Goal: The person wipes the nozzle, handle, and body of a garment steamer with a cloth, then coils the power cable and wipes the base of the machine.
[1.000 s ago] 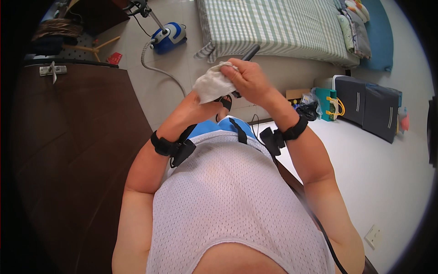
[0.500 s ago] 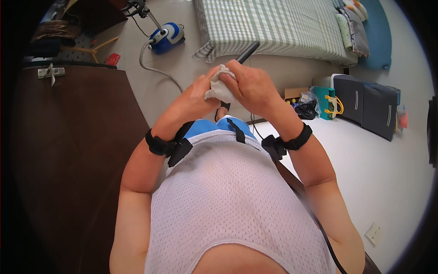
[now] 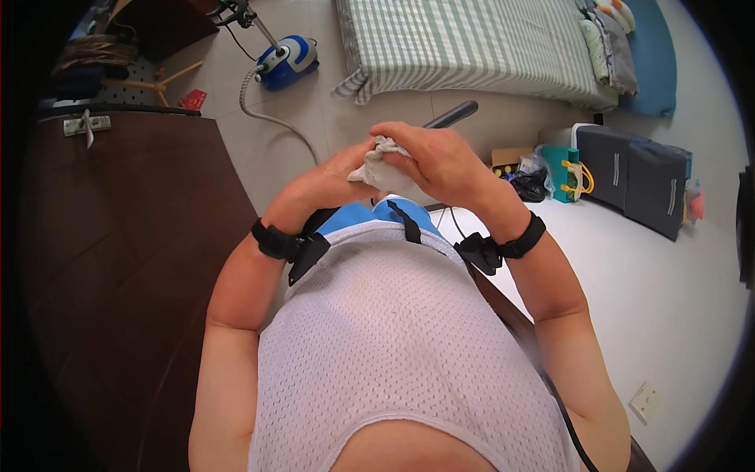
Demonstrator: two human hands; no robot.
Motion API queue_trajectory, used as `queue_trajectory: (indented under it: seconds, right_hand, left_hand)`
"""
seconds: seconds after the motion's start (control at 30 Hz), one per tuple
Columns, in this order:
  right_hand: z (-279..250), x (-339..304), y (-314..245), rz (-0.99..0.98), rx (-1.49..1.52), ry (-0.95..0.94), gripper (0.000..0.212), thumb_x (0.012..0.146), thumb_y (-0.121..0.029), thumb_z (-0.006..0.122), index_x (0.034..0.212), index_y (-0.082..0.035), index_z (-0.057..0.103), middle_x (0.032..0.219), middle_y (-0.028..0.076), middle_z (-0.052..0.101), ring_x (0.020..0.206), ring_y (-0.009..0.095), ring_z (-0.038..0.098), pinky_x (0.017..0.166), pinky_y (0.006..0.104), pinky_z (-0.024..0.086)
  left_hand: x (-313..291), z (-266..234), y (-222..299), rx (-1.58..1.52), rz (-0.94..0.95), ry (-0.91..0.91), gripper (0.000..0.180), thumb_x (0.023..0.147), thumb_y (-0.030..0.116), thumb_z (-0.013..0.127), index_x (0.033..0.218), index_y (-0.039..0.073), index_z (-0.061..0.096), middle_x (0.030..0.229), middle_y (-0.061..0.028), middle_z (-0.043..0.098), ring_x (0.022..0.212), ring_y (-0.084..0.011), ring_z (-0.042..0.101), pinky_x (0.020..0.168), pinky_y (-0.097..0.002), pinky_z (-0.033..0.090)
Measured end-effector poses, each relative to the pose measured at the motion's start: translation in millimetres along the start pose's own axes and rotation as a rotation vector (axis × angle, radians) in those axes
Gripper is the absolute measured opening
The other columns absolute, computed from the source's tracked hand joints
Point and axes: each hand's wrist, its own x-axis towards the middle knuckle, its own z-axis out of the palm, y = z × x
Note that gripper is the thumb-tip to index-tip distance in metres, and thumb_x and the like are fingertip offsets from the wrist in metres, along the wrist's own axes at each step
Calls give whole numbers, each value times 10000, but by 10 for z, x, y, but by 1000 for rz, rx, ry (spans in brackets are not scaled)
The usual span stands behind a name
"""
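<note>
A crumpled white cloth (image 3: 385, 167) is bunched between my two hands, in front of my waist. My right hand (image 3: 450, 161) is closed on it, the thumb pressing the cloth from above. On its other side my left hand (image 3: 334, 182) curls in against the cloth; its fingertips are hidden behind the cloth and my right hand. From behind my right hand a dark, round-ended rod (image 3: 456, 114) sticks out, slanting up to the right. The rod's other end is covered, so I cannot tell what it belongs to.
A blue and white floor machine (image 3: 288, 63) with a pole and a ribbed grey hose (image 3: 275, 126) stands ahead on the tiles. A bed with a checked cover (image 3: 472, 47) lies beyond. Brown furniture (image 3: 134, 236) is at my left; a grey storage box (image 3: 621, 177) and bags are right.
The dark rod has swung to a flatter slant, its end now lower and farther right. My right hand has shifted slightly right and down around the cloth.
</note>
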Motion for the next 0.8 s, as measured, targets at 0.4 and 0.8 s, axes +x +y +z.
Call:
queue_trajectory:
  seconds: [0.4, 0.8]
  right_hand:
    - [112, 141, 617, 316, 214, 193, 330, 1016, -358, 598, 1072, -39, 661, 881, 171, 718, 784, 384, 688, 724, 471, 540]
    - [431, -118, 108, 140, -192, 247, 284, 871, -97, 712, 1145, -97, 635, 1015, 124, 678, 971, 352, 655, 812, 462, 539]
  left_hand:
    - [-47, 270, 115, 563, -19, 222, 551, 828, 41, 691, 1359, 94, 551, 1084, -197, 625, 957, -409, 662, 823, -462, 544]
    - [1, 205, 69, 905, -91, 643, 957, 782, 165, 827, 1595, 82, 329, 1218, -214, 538, 1090, -422, 616, 892, -490, 547]
